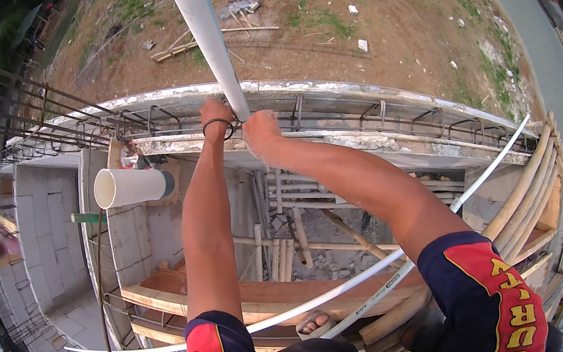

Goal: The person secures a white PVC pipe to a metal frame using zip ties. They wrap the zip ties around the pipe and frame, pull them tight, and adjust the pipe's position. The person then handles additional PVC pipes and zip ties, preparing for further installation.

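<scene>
Navy-and-red sleeves (454,268) lead to curled hands (263,134), a white pipe (209,42) between them; what they pinch, I cannot tell.

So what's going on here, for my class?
A person on a building site leans over a wall top with steel bars running along it. Both hands are at the lower end of a long, pale pipe: the left hand to its left, the right hand to its right. Exactly what the fingers grip is hidden. A short, wide white tube sits to the left, and bamboo poles lie at the right.
</scene>
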Motion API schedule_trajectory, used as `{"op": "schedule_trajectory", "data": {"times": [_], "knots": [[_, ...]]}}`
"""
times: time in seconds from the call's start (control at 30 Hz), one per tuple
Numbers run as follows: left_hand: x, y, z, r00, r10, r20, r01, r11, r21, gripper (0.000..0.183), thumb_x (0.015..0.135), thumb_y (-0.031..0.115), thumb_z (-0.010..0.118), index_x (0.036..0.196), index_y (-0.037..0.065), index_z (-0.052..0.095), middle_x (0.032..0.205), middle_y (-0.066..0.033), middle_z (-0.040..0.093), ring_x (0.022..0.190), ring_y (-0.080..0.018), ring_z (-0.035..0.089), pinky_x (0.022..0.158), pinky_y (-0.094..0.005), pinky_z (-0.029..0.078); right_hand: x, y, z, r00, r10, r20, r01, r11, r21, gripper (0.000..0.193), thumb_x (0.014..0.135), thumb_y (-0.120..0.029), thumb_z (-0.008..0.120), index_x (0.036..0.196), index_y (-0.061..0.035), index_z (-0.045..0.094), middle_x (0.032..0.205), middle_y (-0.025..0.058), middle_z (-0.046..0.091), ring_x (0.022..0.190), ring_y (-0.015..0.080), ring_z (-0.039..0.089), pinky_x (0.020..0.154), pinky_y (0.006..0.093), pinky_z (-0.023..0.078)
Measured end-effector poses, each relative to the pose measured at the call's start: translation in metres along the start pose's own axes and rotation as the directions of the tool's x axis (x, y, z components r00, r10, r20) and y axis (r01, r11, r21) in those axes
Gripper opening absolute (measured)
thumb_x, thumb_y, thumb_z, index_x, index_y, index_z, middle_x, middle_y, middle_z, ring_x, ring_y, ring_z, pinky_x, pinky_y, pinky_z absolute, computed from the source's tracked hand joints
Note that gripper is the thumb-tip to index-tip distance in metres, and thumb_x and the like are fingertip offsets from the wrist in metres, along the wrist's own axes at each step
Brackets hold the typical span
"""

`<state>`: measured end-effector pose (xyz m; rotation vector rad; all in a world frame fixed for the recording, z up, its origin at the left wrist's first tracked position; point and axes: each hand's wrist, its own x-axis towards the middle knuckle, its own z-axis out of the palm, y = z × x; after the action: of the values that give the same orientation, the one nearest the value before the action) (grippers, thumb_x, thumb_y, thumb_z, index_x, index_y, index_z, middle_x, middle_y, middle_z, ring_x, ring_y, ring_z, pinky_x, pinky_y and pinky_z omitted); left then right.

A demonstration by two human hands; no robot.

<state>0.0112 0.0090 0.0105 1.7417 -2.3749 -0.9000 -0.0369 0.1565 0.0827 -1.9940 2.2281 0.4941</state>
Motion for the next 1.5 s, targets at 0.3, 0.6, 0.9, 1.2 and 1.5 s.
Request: {"op": "schedule_trajectory", "data": {"times": [0.3, 0.6, 0.9, 1.2, 1.5], "knots": [[-0.037, 0.012, 0.005, 0.965, -0.003, -0.263, -0.206, 0.614, -0.762, 0.024, 0.096, 0.008, 0.048, 0.089, -0.011, 0.062, 0.078, -0.0149, 0.068, 0.066, -0.0164, 0.068, 0.062, -0.0273, 0.055, -0.005, -0.01, 0.011, 0.984, -0.01, -0.18, 0.035, 0.99, 0.134, 0.012, 0.081, -0.014, 0.062, 0.077, -0.0135, 0.073, 0.071, 0.0022, 0.069, 0.074, 0.0211, 0.069, 0.058, 0.0363, 0.05], [-0.031, -0.016, 0.003, 0.978, 0.02, -0.207, -0.202, 0.324, -0.924, 0.02, 0.098, 0.013, 0.048, 0.09, -0.003, 0.056, 0.085, -0.0136, 0.065, 0.073, -0.0168, 0.065, 0.062, -0.0303, 0.053, -0.052, -0.001, 0.047, 0.892, 0.4, -0.213, -0.044, 0.544, 0.838, 0.042, 0.083, -0.025, 0.065, 0.116, 0.0, 0.059, 0.089, 0.0108, 0.068, 0.082, 0.0311, 0.065, 0.073, 0.0436, 0.051], [-0.03, -0.021, 0.01, 0.98, 0.178, -0.092, -0.2, 0.887, -0.417, 0.025, 0.087, 0.015, 0.057, 0.108, 0.004, 0.065, 0.095, -0.0136, 0.071, 0.089, -0.0275, 0.068, 0.076, -0.0373, 0.052, -0.05, -0.002, 0.044, 0.911, 0.407, 0.066, -0.107, 0.08, 0.991, 0.044, 0.088, -0.031, 0.063, 0.114, 0.0029, 0.053, 0.088, 0.0142, 0.066, 0.084, 0.0268, 0.064, 0.079, 0.0391, 0.049], [0.001, -0.03, 0.017, 0.949, 0.208, 0.238, -0.209, 0.978, -0.02, 0.017, 0.077, 0.017, 0.067, 0.09, 0.008, 0.074, 0.088, -0.0182, 0.07, 0.088, -0.0348, 0.067, 0.079, -0.0415, 0.052, -0.043, 0.004, 0.055, 0.906, 0.422, -0.013, 0.012, 0.006, 1.0, 0.051, 0.087, -0.034, 0.066, 0.117, 0.0031, 0.05, 0.094, 0.0144, 0.068, 0.09, 0.0244, 0.065, 0.083, 0.0362, 0.049], [-0.024, -0.005, 0.014, 0.991, 0.125, -0.054, -0.115, 0.98, 0.165, 0.018, 0.082, 0.024, 0.066, 0.091, 0.012, 0.075, 0.092, -0.0189, 0.069, 0.09, -0.0353, 0.068, 0.078, -0.0432, 0.054, -0.049, 0.018, 0.044, 0.941, 0.339, 0.003, -0.051, 0.13, 0.99, 0.053, 0.08, -0.036, 0.07, 0.114, 0.0035, 0.062, 0.091, 0.0153, 0.07, 0.088, 0.0241, 0.067, 0.081, 0.0372, 0.051]]}}
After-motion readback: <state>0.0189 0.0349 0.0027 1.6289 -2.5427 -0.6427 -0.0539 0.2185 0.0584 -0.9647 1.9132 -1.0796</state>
